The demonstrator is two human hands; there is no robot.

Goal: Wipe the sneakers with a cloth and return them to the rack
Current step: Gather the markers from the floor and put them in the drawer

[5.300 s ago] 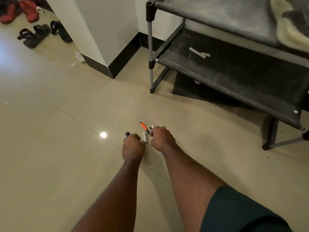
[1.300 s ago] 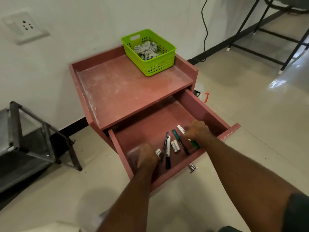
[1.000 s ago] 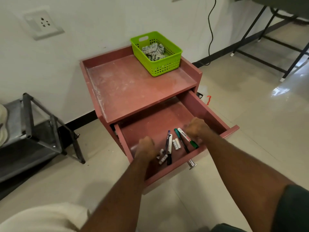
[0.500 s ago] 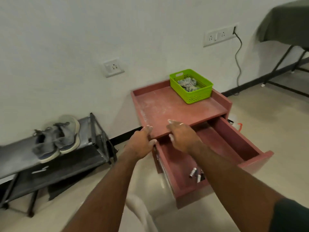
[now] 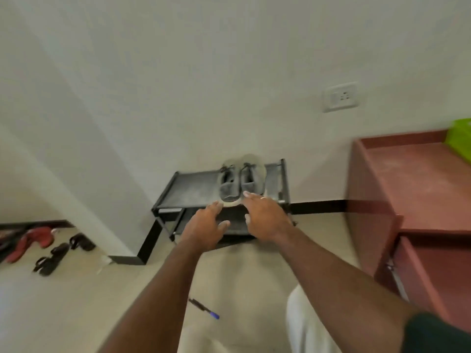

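Sneakers (image 5: 240, 180) sit paired on rack (image 5: 190, 191) top shelf, 12 o'clock. Left hand (image 5: 204, 230) and right hand (image 5: 265, 220) both spread, empty, reaching just short of toes. Pen (image 5: 204, 308) on floor, 6 o'clock.

hands (image 5: 234, 222) off the drawer, empty and spread, reaching toward sneakers (image 5: 239, 180) on rack (image 5: 183, 194)

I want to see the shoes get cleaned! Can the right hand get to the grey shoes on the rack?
Probably yes. The right hand is open and stretched toward the grey sneakers, which sit on the top shelf of the rack. Nothing lies between them, and its fingertips look already near the closer shoe's heel.
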